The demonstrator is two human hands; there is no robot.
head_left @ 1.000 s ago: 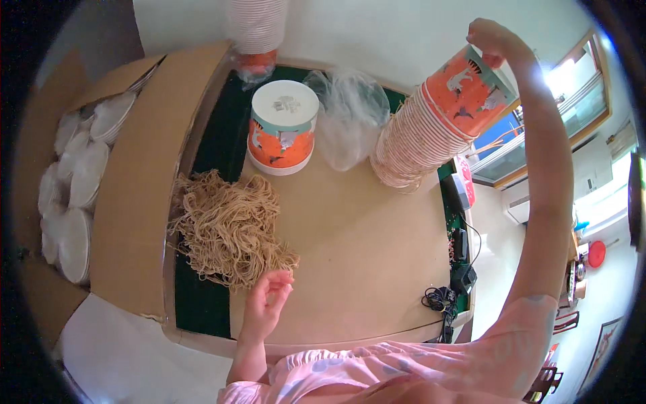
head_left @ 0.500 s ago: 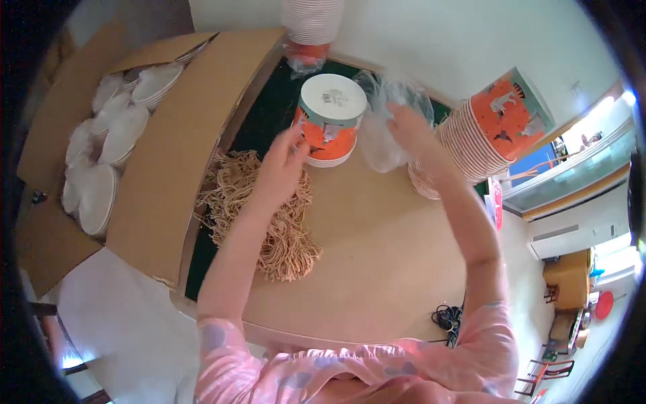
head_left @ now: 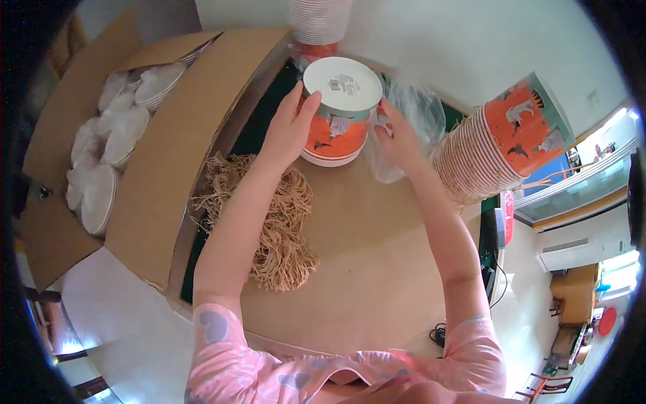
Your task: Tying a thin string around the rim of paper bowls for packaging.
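A short nest of orange-printed paper buckets [head_left: 340,131] stands bottom-up on the table, its white base on top and rims stacked below. My left hand [head_left: 293,124] grips its left side, with the thumb near the base edge. From the right, my right hand [head_left: 398,138] closes around the other side, some of its fingers hidden behind the wall. A crumpled clear plastic bag [head_left: 420,114] lies just behind my right hand. Under my left forearm spreads a tangled bundle of tan paper twine [head_left: 282,229].
At the right a long stack of nested buckets [head_left: 478,155] leans over. Another tall stack [head_left: 319,20] stands by the wall. An open carton [head_left: 208,135] at the left holds white round pieces in plastic [head_left: 128,138]. A black cable [head_left: 439,333] lies at the table's near right edge.
Both hands have come in against the sides of the paper buckets. My right hand has left the plastic bag. The buckets' white base now looks larger and slightly higher in view.
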